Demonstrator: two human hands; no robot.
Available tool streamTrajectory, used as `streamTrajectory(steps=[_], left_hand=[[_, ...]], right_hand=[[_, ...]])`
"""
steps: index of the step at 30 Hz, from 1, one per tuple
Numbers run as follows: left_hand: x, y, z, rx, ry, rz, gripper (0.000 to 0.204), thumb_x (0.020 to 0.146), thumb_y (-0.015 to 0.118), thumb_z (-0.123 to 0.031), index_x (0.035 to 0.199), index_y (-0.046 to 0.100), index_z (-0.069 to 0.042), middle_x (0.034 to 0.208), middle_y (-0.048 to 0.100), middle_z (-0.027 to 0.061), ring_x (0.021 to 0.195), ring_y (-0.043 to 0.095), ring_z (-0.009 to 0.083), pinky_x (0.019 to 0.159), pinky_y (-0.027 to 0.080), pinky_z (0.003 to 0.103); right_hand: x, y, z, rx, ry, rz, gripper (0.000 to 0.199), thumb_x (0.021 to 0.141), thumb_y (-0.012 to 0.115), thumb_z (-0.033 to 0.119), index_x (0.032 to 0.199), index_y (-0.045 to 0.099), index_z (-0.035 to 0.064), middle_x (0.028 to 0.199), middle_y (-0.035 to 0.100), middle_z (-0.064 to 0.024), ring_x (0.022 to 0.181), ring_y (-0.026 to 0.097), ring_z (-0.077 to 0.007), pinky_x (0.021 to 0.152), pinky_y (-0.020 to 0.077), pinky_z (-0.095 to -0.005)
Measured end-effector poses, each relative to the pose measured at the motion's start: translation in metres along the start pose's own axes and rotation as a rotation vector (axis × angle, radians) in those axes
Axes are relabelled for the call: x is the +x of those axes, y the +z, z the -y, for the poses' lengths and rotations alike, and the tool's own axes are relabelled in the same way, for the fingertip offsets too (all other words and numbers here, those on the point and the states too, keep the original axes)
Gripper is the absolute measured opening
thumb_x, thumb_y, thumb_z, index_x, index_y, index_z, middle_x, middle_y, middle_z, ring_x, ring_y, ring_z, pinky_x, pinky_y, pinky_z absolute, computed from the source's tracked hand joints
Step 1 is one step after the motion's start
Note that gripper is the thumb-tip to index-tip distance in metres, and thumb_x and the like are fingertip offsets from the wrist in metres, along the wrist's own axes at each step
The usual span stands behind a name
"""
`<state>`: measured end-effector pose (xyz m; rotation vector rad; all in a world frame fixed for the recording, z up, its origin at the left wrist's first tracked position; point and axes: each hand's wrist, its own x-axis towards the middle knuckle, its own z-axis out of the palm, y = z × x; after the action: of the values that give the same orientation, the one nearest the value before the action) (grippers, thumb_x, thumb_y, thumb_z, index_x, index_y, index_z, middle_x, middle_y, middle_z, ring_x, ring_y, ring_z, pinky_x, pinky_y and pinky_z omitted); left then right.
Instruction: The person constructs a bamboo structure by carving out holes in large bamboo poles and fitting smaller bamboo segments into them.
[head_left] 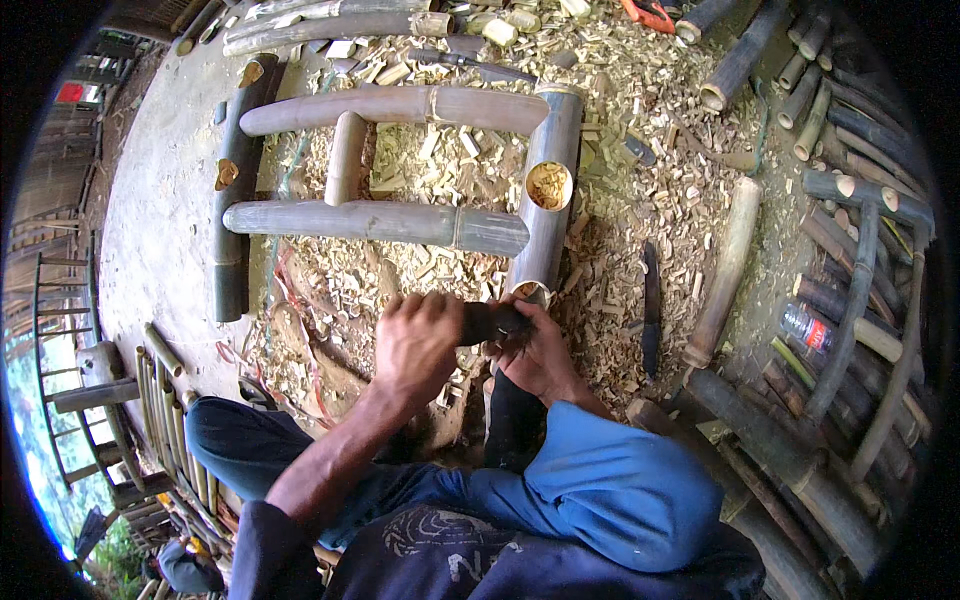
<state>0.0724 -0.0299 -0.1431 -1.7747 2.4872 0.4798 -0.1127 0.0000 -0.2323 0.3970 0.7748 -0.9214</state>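
Note:
My left hand (pixel 412 345) is closed around one end of a dark, thick, rounded piece (pixel 484 323) whose exact kind I cannot make out. My right hand (pixel 540 352) grips the other end of it. Just beyond both hands lies a bamboo frame (pixel 375 222). Its two long rails meet a thick bamboo post (pixel 545 240) on the right and a darker one (pixel 231 270) on the left. A short bamboo crosspiece (pixel 346 160) joins the rails. The right post has a round cut hole, and its open near end is beside my right hand.
Pale bamboo chips (pixel 610 240) cover the ground. To the right lie a long dark blade (pixel 651 310), a bamboo pole (pixel 724 270) and stacked bamboo with a plastic bottle (pixel 805 327). An orange-handled tool (pixel 650 15) lies at the far edge. Bamboo ladder-like frames (pixel 68 370) stand at left.

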Motion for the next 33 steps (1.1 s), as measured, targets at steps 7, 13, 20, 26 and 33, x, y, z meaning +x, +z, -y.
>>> streamTrajectory(steps=[7, 13, 20, 26, 33], left_hand=[[-0.02, 0.036, 0.015, -0.386, -0.579, 0.411, 0.038, 0.062, 0.084, -0.024, 0.097, 0.078, -0.009, 0.083, 0.075, 0.0166, 0.076, 0.074, 0.0291, 0.075, 0.058, 0.047], [0.068, -0.029, -0.019, 0.376, 0.217, 0.211, 0.017, 0.086, 0.07, -0.015, 0.099, 0.069, -0.005, 0.097, 0.071, 0.0115, 0.094, 0.067, 0.0236, 0.084, 0.051, 0.041], [-0.019, 0.051, 0.022, -0.381, -0.394, 0.301, 0.029, 0.068, 0.08, -0.018, 0.094, 0.074, -0.005, 0.081, 0.073, 0.013, 0.073, 0.071, 0.0274, 0.068, 0.055, 0.043], [0.039, -0.004, 0.028, -0.086, -0.282, 0.446, 0.023, 0.071, 0.079, -0.021, 0.09, 0.075, -0.009, 0.079, 0.073, 0.0114, 0.075, 0.072, 0.0267, 0.07, 0.057, 0.041], [0.048, -0.014, -0.001, 0.136, 0.156, 0.191, 0.01, 0.087, 0.066, -0.013, 0.093, 0.069, -0.006, 0.093, 0.072, 0.0123, 0.088, 0.069, 0.0294, 0.082, 0.051, 0.04]], right_hand=[[0.009, 0.01, 0.01, -0.407, 0.13, 0.018, 0.02, 0.101, 0.054, 0.016, 0.11, 0.063, 0.0012, 0.097, 0.071, -0.0146, 0.078, 0.069, -0.025, 0.071, 0.063, -0.0458], [0.023, -0.016, 0.002, 0.216, 0.015, 0.291, 0.025, 0.103, 0.057, 0.025, 0.117, 0.065, 0.0062, 0.114, 0.071, -0.0086, 0.091, 0.069, -0.0244, 0.082, 0.0584, -0.0414], [0.015, -0.004, 0.005, -0.415, 0.023, 0.019, 0.021, 0.097, 0.056, 0.019, 0.11, 0.064, 0.0046, 0.097, 0.072, -0.015, 0.076, 0.071, -0.0241, 0.07, 0.0634, -0.0439], [0.016, -0.002, -0.001, -0.071, 0.02, 0.088, 0.019, 0.102, 0.056, 0.015, 0.117, 0.062, 0.0043, 0.109, 0.071, -0.0153, 0.086, 0.072, -0.0275, 0.073, 0.0638, -0.0423], [0.017, -0.019, -0.004, 0.125, 0.026, 0.063, 0.023, 0.1, 0.057, 0.02, 0.118, 0.064, 0.0086, 0.104, 0.073, -0.0112, 0.089, 0.071, -0.0236, 0.076, 0.0612, -0.0438]])
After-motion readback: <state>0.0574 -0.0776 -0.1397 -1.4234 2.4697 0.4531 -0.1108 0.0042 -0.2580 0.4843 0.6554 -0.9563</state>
